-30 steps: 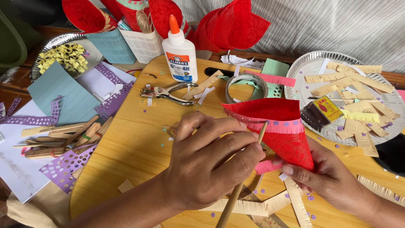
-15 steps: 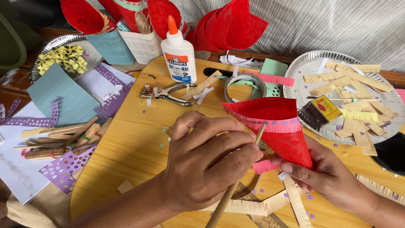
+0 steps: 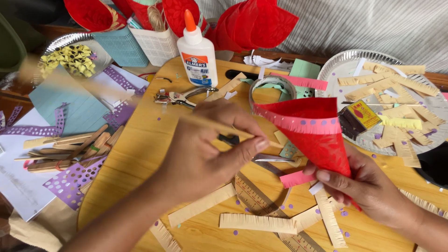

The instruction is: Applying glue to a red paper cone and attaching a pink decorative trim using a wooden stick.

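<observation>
Cone [image 3: 312,135] of red paper, pink-fringed, is sitting pinched in the right hand [image 3: 368,186] at four o'clock; the left hand [image 3: 205,149] is gripping a thin stick [image 3: 219,127], glue bottle [image 3: 197,51] standing at twelve o'clock.

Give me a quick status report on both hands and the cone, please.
Left hand grips thin wooden stick. Right hand holds red paper cone by its tip. Fringed paper strips scattered underneath.

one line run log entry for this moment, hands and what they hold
left hand: holds thin wooden stick | right hand: holds red paper cone by its tip | stick end near cone | surface: yellow round board | glue bottle upright behind
</observation>
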